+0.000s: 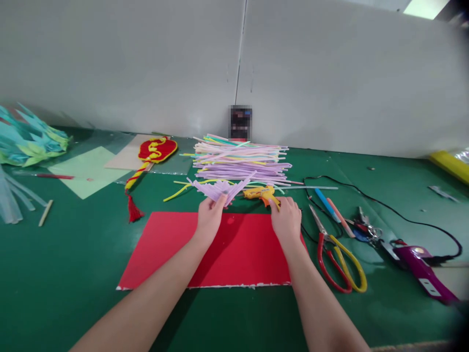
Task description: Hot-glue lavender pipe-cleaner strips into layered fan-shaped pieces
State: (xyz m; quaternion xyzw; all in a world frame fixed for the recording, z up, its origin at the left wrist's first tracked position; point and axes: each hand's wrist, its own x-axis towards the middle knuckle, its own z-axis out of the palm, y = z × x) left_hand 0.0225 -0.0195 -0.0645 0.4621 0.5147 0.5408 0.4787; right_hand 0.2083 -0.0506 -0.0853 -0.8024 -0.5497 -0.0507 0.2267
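My left hand (pixel 209 215) is closed on a fan of short lilac pipe-cleaner pieces (pixel 220 189), held just past the far edge of a red sheet (pixel 205 252). My right hand (pixel 286 217) lies at the sheet's far right corner with its fingers curled on a yellow-orange glue gun (pixel 261 193), which rests on the green table (pixel 66 274). Behind both hands sits a heap of pastel pipe cleaners (pixel 240 161), mostly lilac and pink.
Red-and-yellow-handled scissors (pixel 339 256), a blue and an orange stick (pixel 331 208), pliers (pixel 366 227) and a purple tool (pixel 425 269) with black cord lie right. A red-and-yellow tasselled ornament (pixel 154 151) and teal-green paper leaves (pixel 25 139) lie left. A grey wall stands behind.
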